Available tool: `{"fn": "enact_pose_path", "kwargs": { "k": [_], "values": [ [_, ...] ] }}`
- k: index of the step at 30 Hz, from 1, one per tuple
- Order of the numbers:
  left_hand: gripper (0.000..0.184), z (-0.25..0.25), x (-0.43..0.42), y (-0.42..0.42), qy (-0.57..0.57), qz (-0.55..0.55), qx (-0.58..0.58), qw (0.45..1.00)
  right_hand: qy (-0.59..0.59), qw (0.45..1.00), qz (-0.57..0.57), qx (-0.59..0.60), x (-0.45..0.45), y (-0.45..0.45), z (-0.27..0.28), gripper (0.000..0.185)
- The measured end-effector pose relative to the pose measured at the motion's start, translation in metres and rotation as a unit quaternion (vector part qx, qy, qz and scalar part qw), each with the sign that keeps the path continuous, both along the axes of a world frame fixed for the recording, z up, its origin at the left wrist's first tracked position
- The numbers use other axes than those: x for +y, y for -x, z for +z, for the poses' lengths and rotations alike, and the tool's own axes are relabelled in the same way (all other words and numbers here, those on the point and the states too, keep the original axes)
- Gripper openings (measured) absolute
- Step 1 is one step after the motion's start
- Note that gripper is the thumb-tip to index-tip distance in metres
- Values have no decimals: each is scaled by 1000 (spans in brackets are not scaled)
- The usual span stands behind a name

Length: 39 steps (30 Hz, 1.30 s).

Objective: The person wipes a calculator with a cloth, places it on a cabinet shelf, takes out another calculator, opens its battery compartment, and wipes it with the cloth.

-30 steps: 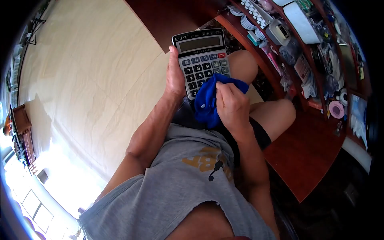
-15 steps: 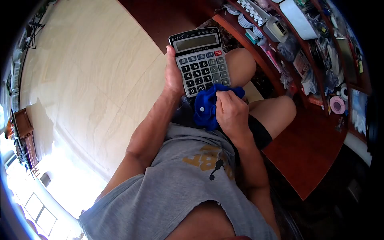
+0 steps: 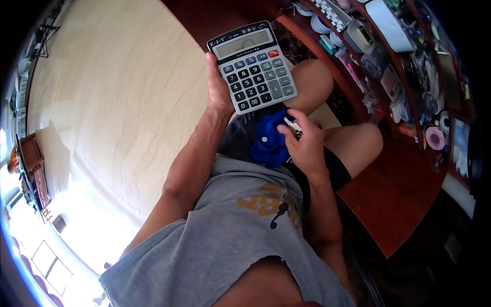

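Observation:
My left hand [image 3: 220,92] is closed round the left side of a grey desk calculator [image 3: 259,69], thumb along its edge. Its display and keys face up at me, and the fingers beneath are hidden. On my lap, just below the calculator, lies a bunched blue cloth [image 3: 270,138] with a white round spot. Beside the cloth's right edge is my right hand [image 3: 307,143], thumb and forefinger apart. Between those fingers shows a small white and dark piece [image 3: 293,125]; I cannot tell what it is or whether it is held.
To the right, open shelves [image 3: 373,87] are packed with goods, including a pink tape roll [image 3: 434,138] and white coiled items. A red-brown wooden surface [image 3: 394,204] lies beside my knee. Pale floor tiles [image 3: 123,92] spread to the left.
The calculator has moved slightly up and left, off the blue cloth, and its lower keys now show. My right hand has loosened from a pinch on the cloth, its fingers parting.

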<state>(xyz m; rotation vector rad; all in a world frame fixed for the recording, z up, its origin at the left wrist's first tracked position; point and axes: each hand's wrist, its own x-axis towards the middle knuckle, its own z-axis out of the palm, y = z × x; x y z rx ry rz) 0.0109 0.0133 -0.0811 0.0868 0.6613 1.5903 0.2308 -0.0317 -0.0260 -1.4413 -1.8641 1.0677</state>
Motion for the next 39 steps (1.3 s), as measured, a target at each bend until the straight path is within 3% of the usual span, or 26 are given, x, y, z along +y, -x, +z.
{"fn": "enact_pose_path", "kwargs": {
  "k": [2,4,6,10,11,12,14,22,26,29,36,39],
  "values": [
    [85,5,2,1,18,4,14,1000,-69,990,92,-80,-1,3,-4,14],
    [87,6,3,3,20,6,37,999,-31,991,95,-90,-2,7,-2,12],
    [88,5,4,4,11,1,35,999,-92,995,38,-29,5,6,-2,11],
    [92,11,0,2,-11,-37,45,998,-94,983,-89,127,25,23,39,11],
    [94,14,0,1,-7,-38,26,999,-146,979,-66,123,31,29,37,14],
    [94,15,1,-1,-8,-42,24,999,-230,972,-3,41,38,32,39,15],
    [93,20,1,-4,-15,-58,46,997,-220,973,66,-21,46,38,31,15],
    [80,20,-1,-6,26,-45,55,997,-255,953,107,-126,52,37,38,11],
    [77,26,-2,-3,27,-53,95,994,-352,915,175,-92,69,31,31,20],
    [75,29,0,-2,20,-101,166,981,-363,906,200,-81,73,30,32,21],
    [68,24,-3,-9,-3,-135,117,984,-308,919,235,-68,74,27,40,21],
    [74,28,-3,-12,8,-103,135,986,-296,926,229,-53,73,26,38,19]
  ]
}}
